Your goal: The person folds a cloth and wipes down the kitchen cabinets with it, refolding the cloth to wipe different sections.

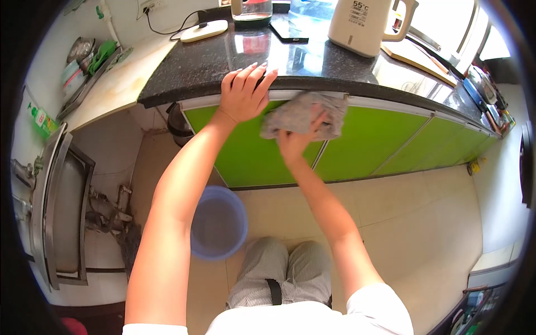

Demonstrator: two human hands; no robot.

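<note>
My left hand (pixel 244 94) rests on the front edge of the black speckled countertop (pixel 195 75), its fingers stretched over the top and slightly apart. To its right, my right hand (pixel 296 137) holds a grey cloth (pixel 307 114) against the upper part of the green cabinet doors (pixel 368 134), just under the counter edge. The cloth is bunched and a little blurred, and it covers part of the fingers. A blue basin (pixel 219 223) stands on the floor beside my knees, below my left forearm.
On the counter stand a white electric kettle (pixel 357 28), a glass jug (pixel 252 14), a black phone (pixel 289 34) and a cream lid-like object (pixel 204 31). A cutting board (pixel 419 58) lies by the window. At the left are a metal sink (pixel 64 206) and a green bottle (pixel 43 120).
</note>
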